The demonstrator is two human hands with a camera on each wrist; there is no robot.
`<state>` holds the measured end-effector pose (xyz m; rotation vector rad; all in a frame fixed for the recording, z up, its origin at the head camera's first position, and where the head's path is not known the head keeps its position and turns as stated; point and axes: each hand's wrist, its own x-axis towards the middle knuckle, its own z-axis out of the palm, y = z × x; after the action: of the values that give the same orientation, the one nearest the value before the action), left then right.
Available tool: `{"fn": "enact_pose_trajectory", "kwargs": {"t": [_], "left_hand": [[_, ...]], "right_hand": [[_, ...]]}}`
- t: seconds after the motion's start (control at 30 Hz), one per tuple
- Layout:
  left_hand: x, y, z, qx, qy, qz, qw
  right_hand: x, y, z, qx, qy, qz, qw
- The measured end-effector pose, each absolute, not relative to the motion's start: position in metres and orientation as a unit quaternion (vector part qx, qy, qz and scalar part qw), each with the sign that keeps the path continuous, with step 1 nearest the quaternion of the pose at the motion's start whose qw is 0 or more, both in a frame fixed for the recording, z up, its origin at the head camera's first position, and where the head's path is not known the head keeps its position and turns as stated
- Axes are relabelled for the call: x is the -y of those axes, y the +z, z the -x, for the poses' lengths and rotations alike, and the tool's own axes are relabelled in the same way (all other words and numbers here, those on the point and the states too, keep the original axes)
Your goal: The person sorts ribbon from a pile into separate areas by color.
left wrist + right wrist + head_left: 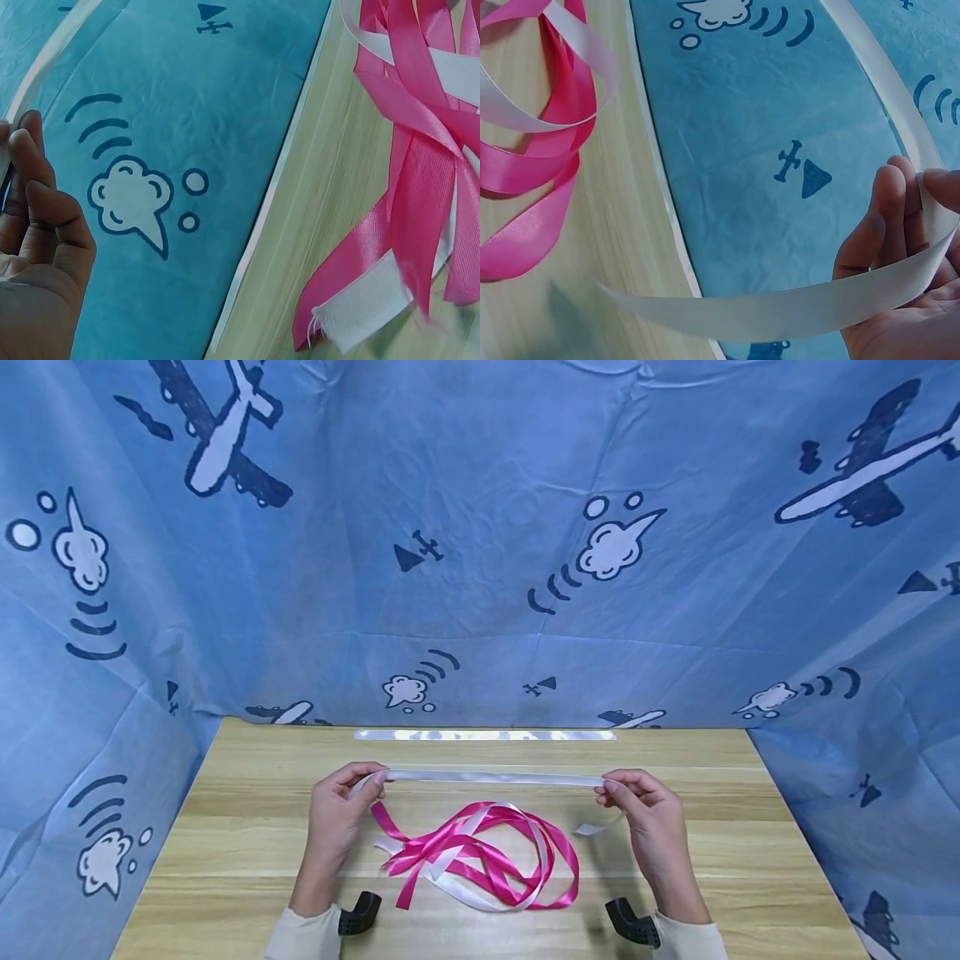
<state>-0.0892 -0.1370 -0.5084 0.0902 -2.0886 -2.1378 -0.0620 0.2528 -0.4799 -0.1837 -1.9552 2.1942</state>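
A white satin ribbon (495, 777) is stretched nearly level above the table between both hands. My left hand (341, 802) pinches it at the left between thumb and fingers; in the left wrist view the ribbon (45, 60) runs up and away from the fingers (45, 202). At the other end my right hand (651, 814) pinches the ribbon. Its loose tail (780, 313) hangs past the palm in the right wrist view. Below and between the hands lies a loosely looped bundle of pink ribbon (558, 852) mixed with white ribbon (465, 893).
A shiny, pale flat strip (485, 736) lies along the back edge of the wooden table (247, 827). Blue cloth (480, 610) printed with planes and clouds hangs behind and at both sides. Black angled pieces (360, 914) are attached near both wrists.
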Motion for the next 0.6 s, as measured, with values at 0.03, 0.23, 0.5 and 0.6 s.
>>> {"fn": "enact_pose_trajectory", "kwargs": {"t": [0.03, 0.23, 0.5, 0.6], "left_hand": [[0.138, -0.508, 0.089, 0.695, -0.715, -0.029, 0.077], [0.142, -0.507, 0.088, 0.685, -0.723, -0.028, 0.085], [0.152, -0.507, 0.086, 0.685, -0.721, -0.054, 0.088], [0.156, -0.506, 0.085, 0.685, -0.720, -0.064, 0.090]], "right_hand": [[-0.253, -0.480, 0.062, 0.662, 0.740, 0.066, 0.099], [-0.255, -0.479, 0.062, 0.678, 0.722, 0.104, 0.095], [-0.262, -0.480, 0.063, 0.669, 0.726, 0.121, 0.103], [-0.266, -0.480, 0.063, 0.667, 0.726, 0.129, 0.109]]}}
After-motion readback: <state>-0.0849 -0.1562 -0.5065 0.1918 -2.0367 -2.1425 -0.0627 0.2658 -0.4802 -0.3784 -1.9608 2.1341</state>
